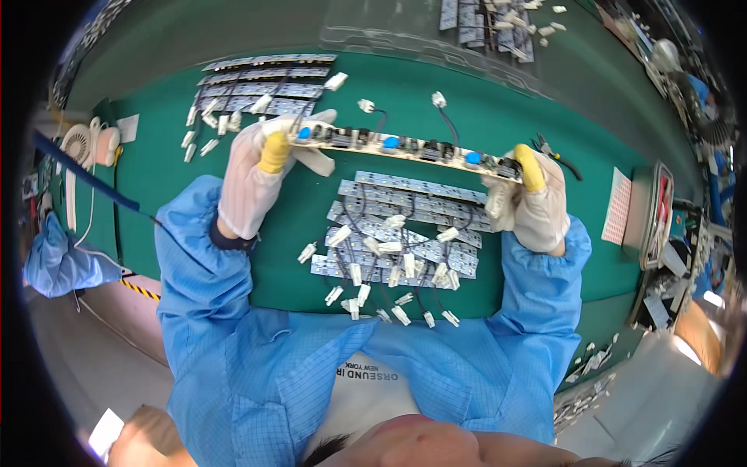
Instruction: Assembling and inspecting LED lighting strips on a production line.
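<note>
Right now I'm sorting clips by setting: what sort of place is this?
Probably an electronics assembly line: gloved hands hold a long circuit board over a green bench mat, beside stacks of wired boards.

Board pile under; bare mat left.

we note few items of this kind. a pale sheet with a red grid of small marks, like a label sheet, lies flat on the green mat at right, just left of a grey tray. a small white card sits at the mat's left edge, beside a white fan. a white slip shows at lower left near the floor. a strip of yellow and black hazard tape runs along the bench edge at left. we see no screen and cannot make out any closed package.
</note>
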`<state>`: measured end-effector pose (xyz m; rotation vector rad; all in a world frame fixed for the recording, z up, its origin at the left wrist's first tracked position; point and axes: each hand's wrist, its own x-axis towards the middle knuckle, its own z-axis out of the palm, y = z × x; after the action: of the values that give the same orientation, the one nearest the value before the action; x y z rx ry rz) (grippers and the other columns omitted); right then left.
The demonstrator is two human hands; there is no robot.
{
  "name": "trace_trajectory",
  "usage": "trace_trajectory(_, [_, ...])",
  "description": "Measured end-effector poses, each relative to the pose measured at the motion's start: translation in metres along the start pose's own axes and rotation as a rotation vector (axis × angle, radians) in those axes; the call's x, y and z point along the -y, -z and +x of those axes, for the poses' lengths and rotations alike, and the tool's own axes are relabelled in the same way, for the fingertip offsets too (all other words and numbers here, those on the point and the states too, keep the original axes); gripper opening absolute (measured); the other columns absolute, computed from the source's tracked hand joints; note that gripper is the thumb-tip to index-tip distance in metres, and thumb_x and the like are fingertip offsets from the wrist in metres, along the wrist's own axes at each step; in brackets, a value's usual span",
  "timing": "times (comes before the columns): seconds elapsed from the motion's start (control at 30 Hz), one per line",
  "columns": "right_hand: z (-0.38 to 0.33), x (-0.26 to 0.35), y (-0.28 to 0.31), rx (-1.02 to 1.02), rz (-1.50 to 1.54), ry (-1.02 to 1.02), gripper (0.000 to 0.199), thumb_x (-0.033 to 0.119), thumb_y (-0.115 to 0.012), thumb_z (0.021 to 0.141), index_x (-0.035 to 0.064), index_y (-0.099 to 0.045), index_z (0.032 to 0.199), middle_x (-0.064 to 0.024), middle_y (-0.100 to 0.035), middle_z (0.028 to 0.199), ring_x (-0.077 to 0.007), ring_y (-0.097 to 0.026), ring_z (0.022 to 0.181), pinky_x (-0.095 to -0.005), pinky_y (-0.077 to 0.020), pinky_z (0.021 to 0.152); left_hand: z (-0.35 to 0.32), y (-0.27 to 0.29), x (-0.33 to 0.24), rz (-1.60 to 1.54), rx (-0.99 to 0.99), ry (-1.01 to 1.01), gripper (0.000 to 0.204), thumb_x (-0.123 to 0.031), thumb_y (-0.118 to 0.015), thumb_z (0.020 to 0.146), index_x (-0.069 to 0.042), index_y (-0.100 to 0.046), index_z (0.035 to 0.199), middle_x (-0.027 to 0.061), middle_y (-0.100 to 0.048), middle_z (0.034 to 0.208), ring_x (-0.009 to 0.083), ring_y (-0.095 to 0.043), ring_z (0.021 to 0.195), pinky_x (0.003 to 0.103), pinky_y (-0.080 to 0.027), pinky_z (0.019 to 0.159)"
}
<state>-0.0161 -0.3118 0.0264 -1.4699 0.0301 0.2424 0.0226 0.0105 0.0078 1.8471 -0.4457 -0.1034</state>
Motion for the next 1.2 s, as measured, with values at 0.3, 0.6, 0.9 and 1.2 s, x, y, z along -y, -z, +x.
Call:
trace_trajectory(0.3, [0.006, -0.011, 0.000, -0.042, -0.093, 0.195, 0.054, 0.049, -0.056, 0.086, -0.0038, -0.053, 0.097, -0.0091, -0.062, 0.073, -0.0122, -0.055, 0.048, -0.0215, -0.0445, 0.042, 0.000, 0.005, 0.002, -0.016, 0.035, -0.055, 0.064, -0.052, -0.033, 0.093, 0.003, -0.058, 0.113, 0.0067, -0.065, 0.069, 0.0127, -0.061, 0.070, 0.025, -0.045, 0.065])
trace_trajectory(0.6, [0.008, 0.003, -0.006, 0.027, -0.066, -0.021, 0.055, 0.048, -0.063, 0.081, 0.0023, -0.052, 0.110, -0.0097, -0.061, 0.079, -0.0084, -0.055, 0.050, -0.0146, -0.0403, 0.040, 0.003, -0.011, -0.002, -0.917, 0.200, 0.030, 0.060, -0.049, -0.044, 0.091, 0.004, -0.049, 0.120, 0.0151, -0.061, 0.101, 0.0235, -0.059, 0.092, 0.032, -0.046, 0.082])
trace_trajectory(0.9, [0.012, 0.008, -0.008, 0.099, -0.038, 0.020, 0.051, 0.037, -0.063, 0.085, 0.0018, -0.048, 0.118, -0.0083, -0.061, 0.090, -0.0114, -0.059, 0.062, -0.0163, -0.0433, 0.046, 0.073, 0.122, 0.007, -0.121, -0.213, 0.079, 0.023, -0.003, -0.038, 0.088, 0.001, -0.060, 0.097, 0.0093, -0.061, 0.096, 0.0172, -0.059, 0.092, 0.026, -0.047, 0.083])
trace_trajectory(1.2, [0.012, 0.009, -0.007, 0.075, 0.001, -0.073, 0.030, 0.024, -0.056, 0.090, 0.0047, -0.054, 0.113, -0.0087, -0.062, 0.088, -0.0114, -0.060, 0.062, -0.0181, -0.0427, 0.049, 0.068, 0.122, 0.045, 0.353, 0.148, 0.034, 0.047, -0.018, -0.050, 0.092, -0.001, -0.037, 0.134, 0.0162, -0.045, 0.132, 0.0211, -0.045, 0.120, 0.034, -0.033, 0.103])
